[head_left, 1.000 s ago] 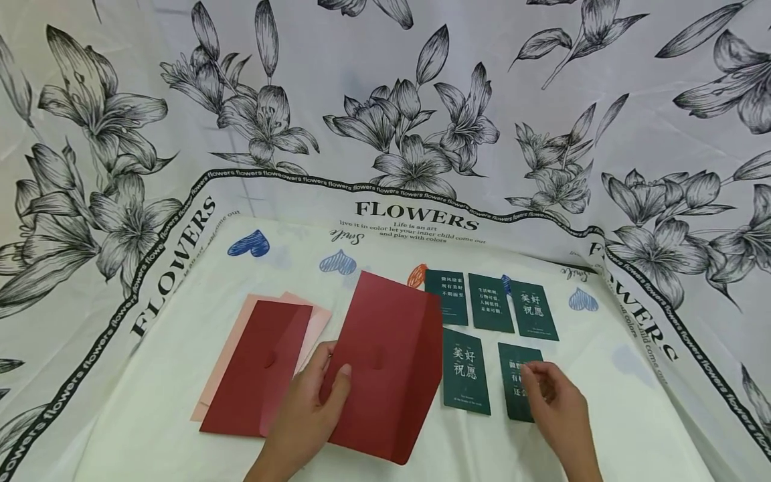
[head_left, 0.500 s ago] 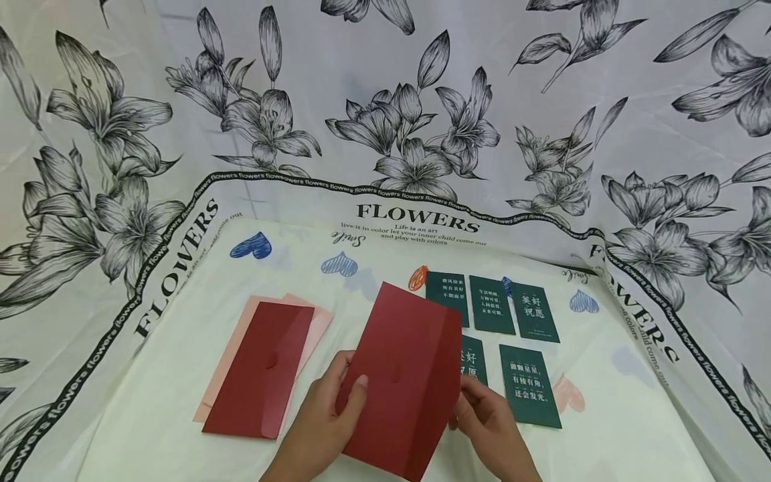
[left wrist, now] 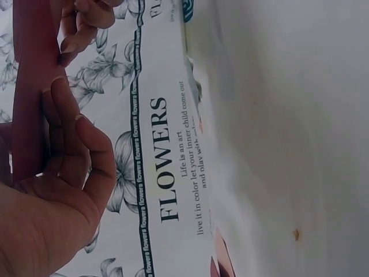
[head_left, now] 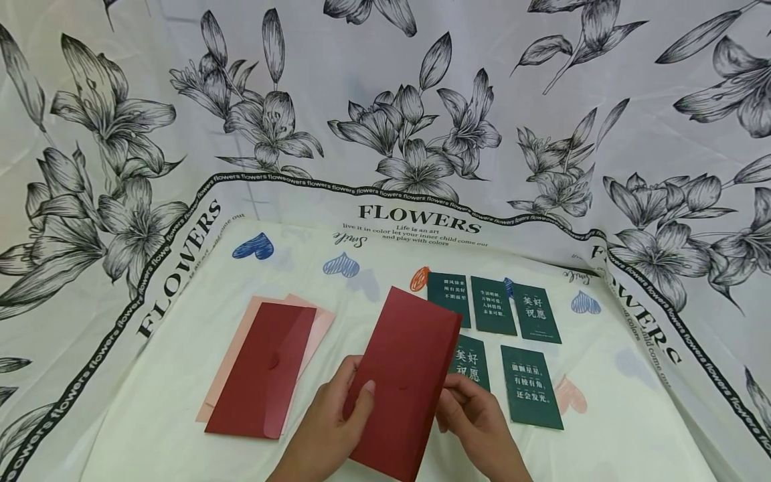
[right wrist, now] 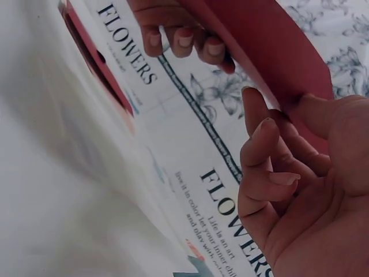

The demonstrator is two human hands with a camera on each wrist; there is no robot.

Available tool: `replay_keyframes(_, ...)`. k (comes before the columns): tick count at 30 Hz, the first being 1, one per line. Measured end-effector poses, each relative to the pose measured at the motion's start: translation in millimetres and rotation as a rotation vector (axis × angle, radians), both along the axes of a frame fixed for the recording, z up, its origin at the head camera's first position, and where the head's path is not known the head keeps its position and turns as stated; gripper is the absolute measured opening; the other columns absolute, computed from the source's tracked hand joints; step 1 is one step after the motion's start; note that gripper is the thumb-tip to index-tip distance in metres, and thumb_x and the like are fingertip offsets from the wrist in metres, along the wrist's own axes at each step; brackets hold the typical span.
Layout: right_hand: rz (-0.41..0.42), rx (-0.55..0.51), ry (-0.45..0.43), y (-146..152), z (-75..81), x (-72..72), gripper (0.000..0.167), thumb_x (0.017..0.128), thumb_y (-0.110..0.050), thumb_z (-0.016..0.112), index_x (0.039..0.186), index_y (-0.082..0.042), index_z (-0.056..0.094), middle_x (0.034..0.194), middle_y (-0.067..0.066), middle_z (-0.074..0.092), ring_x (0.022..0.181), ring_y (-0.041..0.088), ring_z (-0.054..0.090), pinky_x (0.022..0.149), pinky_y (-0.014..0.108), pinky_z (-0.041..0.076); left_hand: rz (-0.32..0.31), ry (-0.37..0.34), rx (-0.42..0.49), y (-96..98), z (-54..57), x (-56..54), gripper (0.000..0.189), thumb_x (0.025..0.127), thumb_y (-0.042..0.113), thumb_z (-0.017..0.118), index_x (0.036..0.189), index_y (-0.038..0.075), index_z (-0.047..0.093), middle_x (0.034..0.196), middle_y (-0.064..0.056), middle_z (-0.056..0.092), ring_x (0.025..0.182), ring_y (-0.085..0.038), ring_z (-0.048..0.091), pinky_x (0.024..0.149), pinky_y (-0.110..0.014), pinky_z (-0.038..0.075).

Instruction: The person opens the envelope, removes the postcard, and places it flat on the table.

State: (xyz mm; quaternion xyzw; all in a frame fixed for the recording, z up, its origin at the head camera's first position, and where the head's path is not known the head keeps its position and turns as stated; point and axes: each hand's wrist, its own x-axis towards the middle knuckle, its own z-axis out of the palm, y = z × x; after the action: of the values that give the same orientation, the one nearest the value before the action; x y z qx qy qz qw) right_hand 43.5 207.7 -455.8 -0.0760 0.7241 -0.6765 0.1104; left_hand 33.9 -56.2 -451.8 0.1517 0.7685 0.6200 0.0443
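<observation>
A red envelope (head_left: 406, 361) is held up over the table by both hands. My left hand (head_left: 334, 418) grips its left side, thumb on the face and fingers behind. At its right edge my right hand (head_left: 476, 422) pinches the flap side; in the right wrist view the thumb and fingers (right wrist: 286, 138) meet at the edge of the envelope (right wrist: 259, 52). The left wrist view has the left-hand fingers (left wrist: 63, 115) curled behind the paper. A small cut slot shows on the front. Part of a green card (head_left: 472, 361) is hidden behind the envelope.
On the left, another red envelope (head_left: 265, 368) lies over pink envelopes (head_left: 231, 355). Several green cards with white writing, such as one at the right (head_left: 530, 388), lie in two rows. A white cloth with printed flowers (head_left: 415, 161) rises behind the table.
My right hand has come left from the lower right card to the envelope's edge. The envelope has shifted right and down, and its right-hand flap now looks narrower, folded inward.
</observation>
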Motion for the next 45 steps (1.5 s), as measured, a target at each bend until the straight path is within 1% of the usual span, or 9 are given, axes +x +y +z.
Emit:
replay_keyframes(2,0.019,-0.032,0.046,-1,-2.0,-0.7,0.024,0.111,-0.008,0.053,0.132,0.004,0.058,0.097,0.01,0.071,0.077,0.016,0.061,0.066,0.035,0.057,0.0,0.019,-0.006,0.7,0.3,0.8,0.021,0.113,0.021,0.053,0.131,0.031,0.053,0.09,0.013,0.066,0.08,-0.01,0.06,0.076,-0.027,0.052)
replay_keyframes(6,0.028,-0.062,0.102,-2,-4.1,-1.7,0.018,0.111,-0.003,0.05,0.126,0.007,0.056,0.088,0.009,0.067,0.072,0.017,0.058,0.062,0.041,0.053,-0.003,0.032,-0.017,2.0,0.3,1.9,0.021,0.113,0.022,0.053,0.131,0.031,0.053,0.085,0.013,0.063,0.075,-0.009,0.056,0.073,-0.027,0.052)
replay_keyframes(12,-0.018,-0.021,0.084,-5,-3.8,0.3,0.015,0.11,-0.005,0.054,0.122,0.004,0.057,0.081,0.005,0.066,0.07,0.015,0.057,0.06,0.042,0.051,-0.02,-0.011,-0.023,3.5,-0.1,2.2,0.027,0.109,0.034,0.061,0.135,0.035,0.05,0.101,0.017,0.071,0.082,-0.008,0.066,0.081,-0.028,0.056)
replay_keyframes(15,-0.032,-0.007,0.08,-6,-3.4,0.8,0.014,0.11,-0.005,0.056,0.12,0.003,0.058,0.081,0.004,0.067,0.07,0.014,0.057,0.059,0.042,0.051,-0.015,-0.01,-0.031,4.9,-0.8,1.9,0.033,0.107,0.038,0.064,0.137,0.036,0.049,0.111,0.02,0.071,0.092,-0.007,0.069,0.087,-0.029,0.056)
replay_keyframes(19,-0.043,-0.005,0.08,-7,-2.6,1.1,0.013,0.109,-0.005,0.057,0.119,0.004,0.057,0.082,0.006,0.068,0.069,0.013,0.057,0.059,0.041,0.051,-0.026,-0.043,-0.012,6.5,-1.0,1.2,0.041,0.105,0.041,0.068,0.139,0.036,0.047,0.12,0.02,0.071,0.103,-0.007,0.071,0.09,-0.03,0.058)
replay_keyframes(25,-0.06,0.021,0.046,-8,-2.5,1.5,0.015,0.109,-0.009,0.059,0.119,0.002,0.058,0.083,0.009,0.069,0.07,0.011,0.057,0.06,0.042,0.052,-0.038,-0.088,-0.019,8.1,-0.9,-0.1,0.05,0.101,0.047,0.072,0.14,0.033,0.045,0.12,0.015,0.072,0.105,-0.008,0.072,0.085,-0.031,0.059)
replay_keyframes(31,-0.051,0.029,0.066,-8,-2.3,1.4,0.015,0.109,-0.008,0.059,0.12,0.001,0.06,0.084,0.014,0.069,0.069,0.012,0.056,0.058,0.043,0.05,-0.026,-0.095,-0.033,9.5,-0.6,-2.2,0.054,0.099,0.052,0.072,0.14,0.03,0.045,0.117,0.014,0.072,0.1,-0.007,0.073,0.081,-0.03,0.06)
replay_keyframes(36,-0.073,0.047,0.057,-10,-1.0,0.9,0.014,0.108,-0.01,0.06,0.119,-0.001,0.061,0.085,0.017,0.07,0.068,0.011,0.056,0.057,0.042,0.05,0.025,-0.035,-0.107,11.8,-1.0,-2.0,0.055,0.097,0.057,0.072,0.137,0.031,0.046,0.111,0.017,0.072,0.095,-0.003,0.072,0.079,-0.029,0.06)
replay_keyframes(45,-0.081,0.082,0.042,-14,2.0,2.0,0.015,0.107,-0.014,0.063,0.12,-0.005,0.064,0.089,0.014,0.073,0.067,0.011,0.058,0.058,0.037,0.053,0.244,0.183,-0.411,16.8,-5.3,0.5,0.062,0.092,0.071,0.068,0.133,0.026,0.055,0.097,0.022,0.069,0.078,0.006,0.064,0.064,-0.023,0.054)
